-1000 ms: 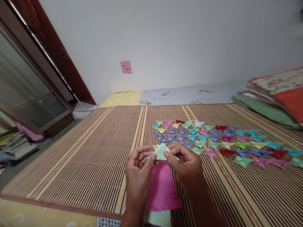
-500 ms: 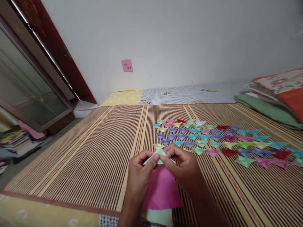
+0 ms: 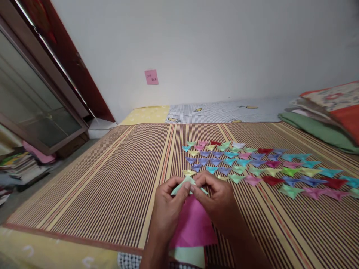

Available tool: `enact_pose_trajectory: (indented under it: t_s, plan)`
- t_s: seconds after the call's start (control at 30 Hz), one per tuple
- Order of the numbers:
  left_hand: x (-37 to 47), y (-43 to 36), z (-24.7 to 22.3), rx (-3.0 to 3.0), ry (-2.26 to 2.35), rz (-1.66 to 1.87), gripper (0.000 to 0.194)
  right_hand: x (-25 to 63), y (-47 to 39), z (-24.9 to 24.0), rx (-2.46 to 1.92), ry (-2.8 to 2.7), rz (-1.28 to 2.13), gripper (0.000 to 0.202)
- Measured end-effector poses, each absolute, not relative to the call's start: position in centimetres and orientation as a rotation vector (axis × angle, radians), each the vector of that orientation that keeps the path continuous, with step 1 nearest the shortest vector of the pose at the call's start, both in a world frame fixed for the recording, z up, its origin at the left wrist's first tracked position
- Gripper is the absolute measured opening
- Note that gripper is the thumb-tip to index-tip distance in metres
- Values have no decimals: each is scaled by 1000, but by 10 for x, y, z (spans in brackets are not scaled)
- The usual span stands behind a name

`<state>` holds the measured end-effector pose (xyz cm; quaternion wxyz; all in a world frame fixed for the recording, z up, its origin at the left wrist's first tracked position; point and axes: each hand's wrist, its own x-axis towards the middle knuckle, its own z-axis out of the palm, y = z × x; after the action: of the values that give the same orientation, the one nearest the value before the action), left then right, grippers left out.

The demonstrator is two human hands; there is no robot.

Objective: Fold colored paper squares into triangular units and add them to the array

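Observation:
A pale green folded paper [image 3: 188, 181] is pinched between both hands above the striped mat [image 3: 112, 179]. My left hand [image 3: 169, 201] grips its left side, thumb in front and fingers behind. On the right side my right hand [image 3: 217, 194] pinches it the same way, the two thumbs close together. Below the hands lies a magenta sheet [image 3: 193, 224], over a pale green sheet [image 3: 188, 256] that shows at the mat's front edge. Rows of folded paper pieces in several colours, such as a red one [image 3: 272, 180], spread over the mat ahead and to the right.
Green cloth [image 3: 316, 129] and an orange patterned cushion [image 3: 343, 108] lie at the far right. A pink note [image 3: 152, 77] is on the wall. Stacked books [image 3: 19, 166] and a glass-panelled door [image 3: 39, 89] stand at the left.
The thumbs have shifted slightly on the pale green paper, which both hands still hold. The view has moved very slightly.

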<state>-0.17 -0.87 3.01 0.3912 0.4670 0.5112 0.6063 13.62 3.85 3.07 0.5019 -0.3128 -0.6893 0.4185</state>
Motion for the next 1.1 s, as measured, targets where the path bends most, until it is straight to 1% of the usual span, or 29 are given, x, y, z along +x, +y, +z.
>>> enact_pose_trajectory:
  t_s: [0.17, 0.33, 0.5, 0.63, 0.73, 0.83, 0.93, 1.0, 1.1]
  plan:
    - [-4, -7, 28, 1158, 1259, 1581, 22, 134, 37, 29, -780, -1707, 1016, 21]
    - [-4, -8, 25, 996, 1250, 1705, 21, 131, 37, 21, -810, -1529, 1215, 11]
    - [0, -7, 21, 879, 1192, 1771, 21, 132, 39, 18, -744, -1407, 1333, 15]
    - [-2, -5, 18, 819, 1146, 1793, 21, 141, 44, 20, -744, -1402, 1390, 11]
    - [-5, -6, 18, 899, 1178, 1739, 21, 148, 47, 23, -767, -1440, 1387, 10]
    - [-5, -8, 23, 1097, 1260, 1641, 23, 150, 46, 26, -823, -1570, 1354, 13]
    - [-2, -10, 29, 1310, 1323, 1547, 22, 148, 45, 24, -785, -1665, 1409, 16]
    - [0, -11, 31, 1344, 1338, 1545, 19, 146, 46, 21, -749, -1643, 1460, 20]
    - [2, -10, 32, 1207, 1329, 1624, 10, 142, 47, 16, -708, -1567, 1503, 22]
